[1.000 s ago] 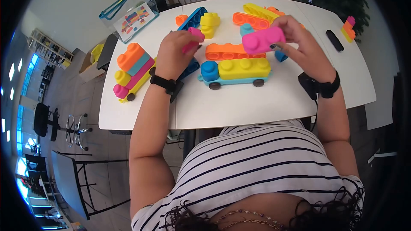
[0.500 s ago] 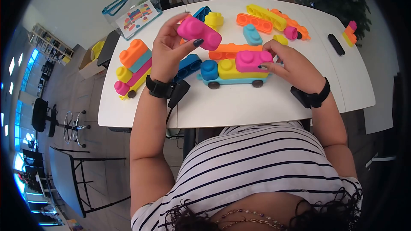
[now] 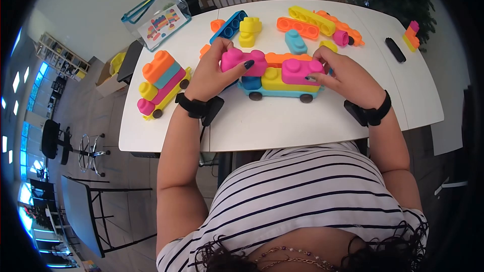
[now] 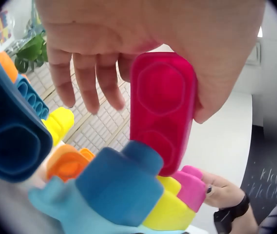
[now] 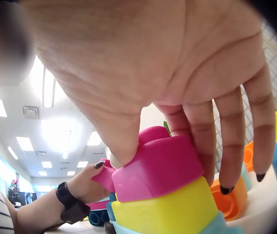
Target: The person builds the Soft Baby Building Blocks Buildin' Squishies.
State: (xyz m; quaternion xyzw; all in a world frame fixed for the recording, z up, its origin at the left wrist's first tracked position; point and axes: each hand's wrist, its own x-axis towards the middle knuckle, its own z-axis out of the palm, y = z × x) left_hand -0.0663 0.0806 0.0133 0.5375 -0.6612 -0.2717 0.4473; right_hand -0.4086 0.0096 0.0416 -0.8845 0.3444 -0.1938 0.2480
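The right hand [image 3: 349, 76] pinches a pink block [image 3: 297, 72] on the yellow block [image 3: 272, 81]; the left hand [image 3: 209, 73] pinches another block [image 3: 238, 62], not on yet.

Along the near side of the counter [image 3: 272, 126], we found open passage in front of the light-blue wheeled base [image 3: 281, 92]. Behind it, an orange bar [image 3: 282, 57] blocked low approach. The toy truck [image 3: 165, 88] obstructed the left hand's [image 3: 212, 73] outer side; between the left pink block [image 3: 243, 63] and the right pink block [image 3: 297, 73] we saw a narrow gap.
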